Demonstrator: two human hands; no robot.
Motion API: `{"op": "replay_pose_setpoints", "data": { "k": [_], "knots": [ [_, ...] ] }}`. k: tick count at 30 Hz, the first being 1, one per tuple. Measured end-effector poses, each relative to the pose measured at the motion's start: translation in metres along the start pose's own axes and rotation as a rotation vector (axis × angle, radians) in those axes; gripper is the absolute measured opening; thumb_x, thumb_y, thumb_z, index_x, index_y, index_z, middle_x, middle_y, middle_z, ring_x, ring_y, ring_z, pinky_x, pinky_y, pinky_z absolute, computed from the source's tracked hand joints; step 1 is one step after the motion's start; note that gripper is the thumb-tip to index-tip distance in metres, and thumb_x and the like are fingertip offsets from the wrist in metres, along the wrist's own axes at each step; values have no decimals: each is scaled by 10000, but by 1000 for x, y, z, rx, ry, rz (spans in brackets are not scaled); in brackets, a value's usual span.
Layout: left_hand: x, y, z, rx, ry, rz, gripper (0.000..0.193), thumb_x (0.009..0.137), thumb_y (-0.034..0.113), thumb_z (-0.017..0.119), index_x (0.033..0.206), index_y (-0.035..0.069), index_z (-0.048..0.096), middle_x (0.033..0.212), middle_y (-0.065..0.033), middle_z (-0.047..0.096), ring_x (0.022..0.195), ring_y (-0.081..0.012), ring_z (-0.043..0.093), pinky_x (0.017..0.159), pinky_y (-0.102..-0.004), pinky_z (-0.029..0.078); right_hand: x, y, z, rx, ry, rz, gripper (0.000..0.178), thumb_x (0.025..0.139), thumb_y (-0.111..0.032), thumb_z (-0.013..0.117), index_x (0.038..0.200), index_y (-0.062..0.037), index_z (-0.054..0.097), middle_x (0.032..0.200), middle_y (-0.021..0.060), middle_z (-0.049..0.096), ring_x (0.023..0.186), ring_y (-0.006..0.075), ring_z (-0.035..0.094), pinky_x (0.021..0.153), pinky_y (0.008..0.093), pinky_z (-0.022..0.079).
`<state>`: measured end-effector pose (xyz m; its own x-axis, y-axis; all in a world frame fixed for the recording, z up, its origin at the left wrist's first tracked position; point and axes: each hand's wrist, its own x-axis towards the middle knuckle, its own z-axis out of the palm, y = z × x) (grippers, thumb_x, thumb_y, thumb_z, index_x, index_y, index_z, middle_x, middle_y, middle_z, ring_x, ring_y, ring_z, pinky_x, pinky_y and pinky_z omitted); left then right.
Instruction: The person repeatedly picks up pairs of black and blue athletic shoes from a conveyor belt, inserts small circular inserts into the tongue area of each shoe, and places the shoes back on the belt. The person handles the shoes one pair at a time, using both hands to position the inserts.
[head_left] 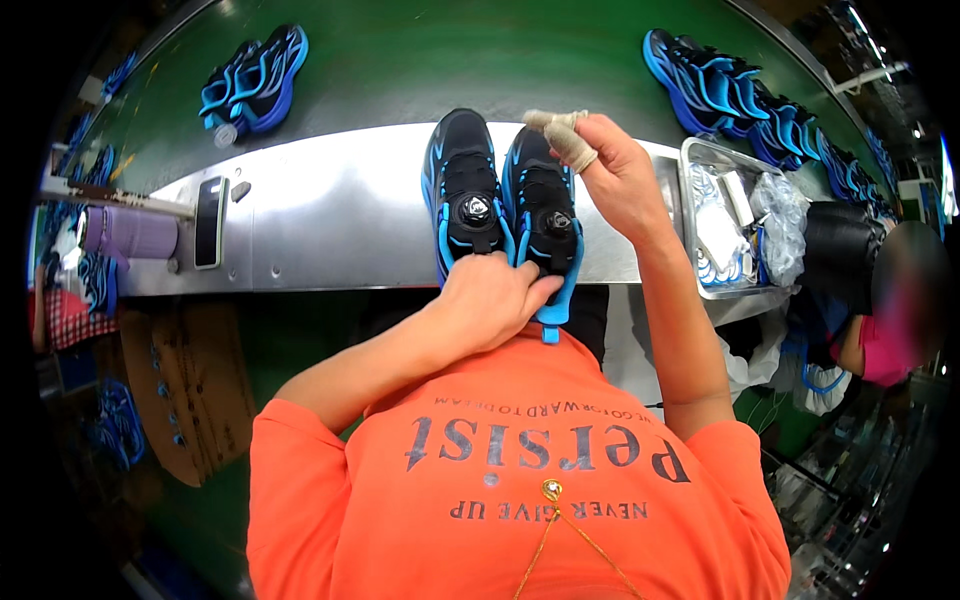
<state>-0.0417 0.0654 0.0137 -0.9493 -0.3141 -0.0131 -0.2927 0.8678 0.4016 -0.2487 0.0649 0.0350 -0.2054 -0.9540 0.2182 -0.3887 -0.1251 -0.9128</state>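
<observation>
Silver metal worktop (345, 205) supporting a pair of black, blue-trimmed sports shoes (465, 155), side by side, toes away from the wearer. The bare left hand (490, 298) lies with bent fingers at their collars, grip unclear. The right hand (622, 180), fingers flexed, is beside the right shoe's toe, grip likewise unclear; beige covers (574, 148) sheathe two digits.

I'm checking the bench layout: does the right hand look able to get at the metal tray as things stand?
Likely yes: the right hand seems to hold nothing, and the metal tray sits just beside its forearm, nothing visible between.
</observation>
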Motion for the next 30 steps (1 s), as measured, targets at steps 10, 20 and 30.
{"op": "replay_pose_setpoints", "data": {
  "k": [10,20,30],
  "knots": [
    [95,-239,-109,561,287,-278,173,965,155,465,991,31,583,852,-219,660,848,-398,655,702,-477,532,1,75,-139,-352,62,252,271,932,-275,666,1136,-104,719,1027,84,695,922,194,625,835,300,486],
    [34,-153,-13,-178,370,-278,221,936,177,580,1047,3,659,1057,-190,653,1038,-338,606,917,-400,467,80,175,-278,-1373,2,399,680,593,-584,852,1219,-385,677,1539,248,304,1401,454,292,1142,522,269],
    [-40,-102,38,-691,245,-731,218,946,192,579,1033,31,698,1010,-126,694,910,-255,666,810,-329,514,142,217,-309,-1112,-113,420,761,580,-502,875,1170,-57,691,1139,200,681,1081,352,639,960,407,492]
  ]
}}
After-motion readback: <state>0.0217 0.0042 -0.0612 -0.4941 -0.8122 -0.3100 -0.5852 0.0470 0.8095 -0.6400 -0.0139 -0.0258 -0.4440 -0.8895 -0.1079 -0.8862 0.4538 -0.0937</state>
